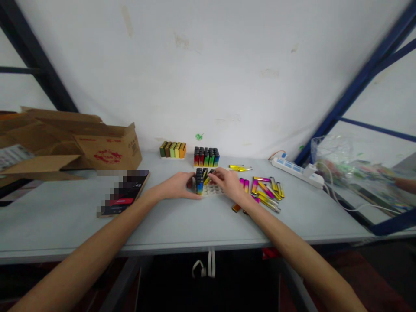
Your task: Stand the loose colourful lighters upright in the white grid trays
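Observation:
A white tray with holes [212, 190] stands mid-table, with upright blue lighters [199, 184] filling its left end. My left hand [179, 185] is curved round that end, thumb and fingers against the tray and lighters. At the tray's middle my right hand [229, 183] pinches a yellow lighter [206, 178], tilted beside the blue ones; its lower end is partly hidden. Loose pink and yellow lighters [265, 190] lie in a pile to the right of my right hand.
Behind stand a block of red, green and blue lighters [206, 157] and a green-to-orange block [173, 150]. Open cardboard boxes [107, 147] and a dark flat box [125, 195] are at left. A power strip [297, 172] with cables lies right; another person's hand [404, 184] is at far right.

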### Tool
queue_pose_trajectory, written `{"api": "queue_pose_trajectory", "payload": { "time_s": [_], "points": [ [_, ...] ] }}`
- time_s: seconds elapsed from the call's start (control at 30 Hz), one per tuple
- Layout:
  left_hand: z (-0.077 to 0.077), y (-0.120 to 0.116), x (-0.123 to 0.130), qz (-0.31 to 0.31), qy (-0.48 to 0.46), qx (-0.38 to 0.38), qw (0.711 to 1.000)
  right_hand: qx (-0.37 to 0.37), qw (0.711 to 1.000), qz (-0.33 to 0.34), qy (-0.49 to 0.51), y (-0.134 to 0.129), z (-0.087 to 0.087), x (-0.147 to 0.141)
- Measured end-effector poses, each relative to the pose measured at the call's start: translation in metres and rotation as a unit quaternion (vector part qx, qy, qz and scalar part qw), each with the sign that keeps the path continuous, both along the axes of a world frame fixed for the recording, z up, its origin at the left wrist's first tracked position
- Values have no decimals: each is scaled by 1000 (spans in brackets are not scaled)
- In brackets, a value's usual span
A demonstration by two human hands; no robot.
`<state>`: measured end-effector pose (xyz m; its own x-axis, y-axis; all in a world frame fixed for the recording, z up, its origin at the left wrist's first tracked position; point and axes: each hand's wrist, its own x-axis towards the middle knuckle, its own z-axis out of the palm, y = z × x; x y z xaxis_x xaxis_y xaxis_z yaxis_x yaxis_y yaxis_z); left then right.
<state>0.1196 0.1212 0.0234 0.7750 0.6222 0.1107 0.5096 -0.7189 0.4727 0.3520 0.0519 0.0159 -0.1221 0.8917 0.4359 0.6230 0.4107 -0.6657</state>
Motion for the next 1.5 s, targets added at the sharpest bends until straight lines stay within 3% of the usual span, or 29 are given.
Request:
{"api": "queue_pose_trajectory", "payload": {
  "time_s": [0.17,0.27,0.37,0.43,0.53,0.67,0.73,0.83,1.0,1.13,1.27,1.33,1.4,1.5],
  "points": [
    [1,0,0,-2,5,10,1000,47,983,-41,-175,1,4,-13],
    [2,-1,0,-3,11,11,1000,52,976,-51,-207,-1,6,-17],
    [4,-3,0,0,13,2,1000,48,976,-10,-214,-1,10,-8],
    [5,-3,0,3,13,-3,1000,44,979,1,-200,1,13,10],
    [6,-4,1,10,18,-11,1000,37,978,-53,-200,10,16,52],
    [5,-3,0,12,20,-19,1000,-45,936,-186,-294,21,9,120],
    [5,-3,0,12,23,-16,1000,-89,917,-209,-327,24,1,145],
    [5,-2,0,12,27,-15,999,-119,911,-201,-339,26,-8,164],
    [5,-3,0,15,27,-16,999,-117,915,-200,-331,25,-7,164],
    [4,-2,0,13,23,-14,1000,-61,955,-178,-228,21,2,156],
    [3,-2,-1,14,22,-12,1000,-29,985,-171,-2,16,12,136],
    [3,-2,-1,14,22,-10,1000,-40,980,-130,143,13,16,122],
    [3,-2,-1,15,25,-8,1000,-57,957,-76,274,9,21,107],
    [3,-2,-1,17,28,-6,999,-91,918,-10,386,3,26,90]
  ]
}}
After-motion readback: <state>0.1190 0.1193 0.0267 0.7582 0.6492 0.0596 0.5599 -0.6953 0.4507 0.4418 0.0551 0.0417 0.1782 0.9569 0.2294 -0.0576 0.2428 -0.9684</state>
